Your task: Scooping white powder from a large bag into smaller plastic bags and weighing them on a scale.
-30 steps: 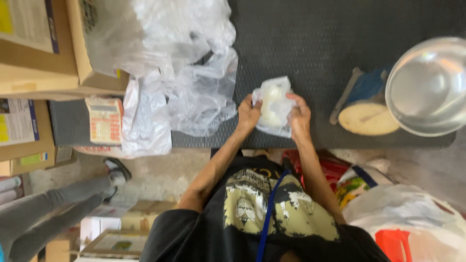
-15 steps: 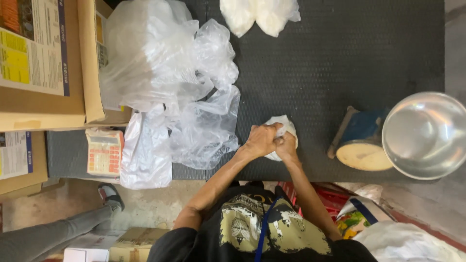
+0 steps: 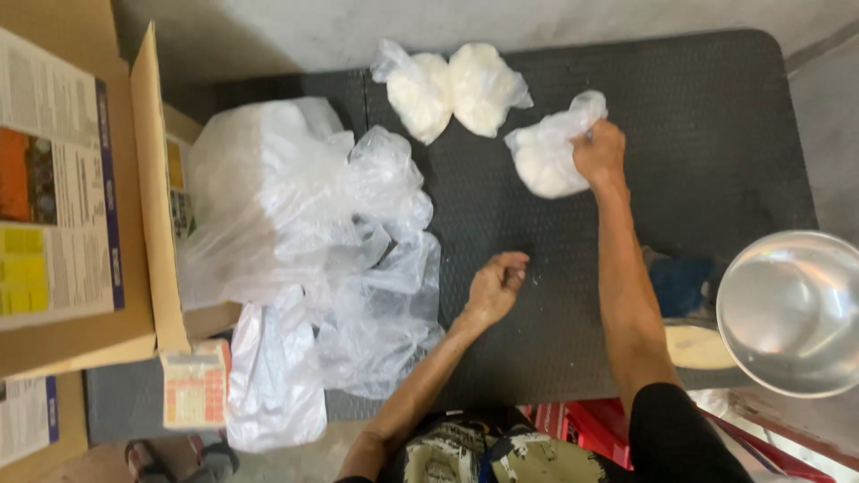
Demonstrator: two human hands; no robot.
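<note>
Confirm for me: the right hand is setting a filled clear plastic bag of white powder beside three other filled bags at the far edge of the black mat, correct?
Not quite. The head view shows two filled bags there, not three. The right hand does grip the filled clear plastic bag of white powder beside them on the black mat.

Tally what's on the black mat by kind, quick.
Filled white bags: 3, two lying side by side, one gripped by the right hand
Heap of empty clear bags: 1, next to the left hand
Metal bowl: 1, at the mat's edge
Total: 5
</note>
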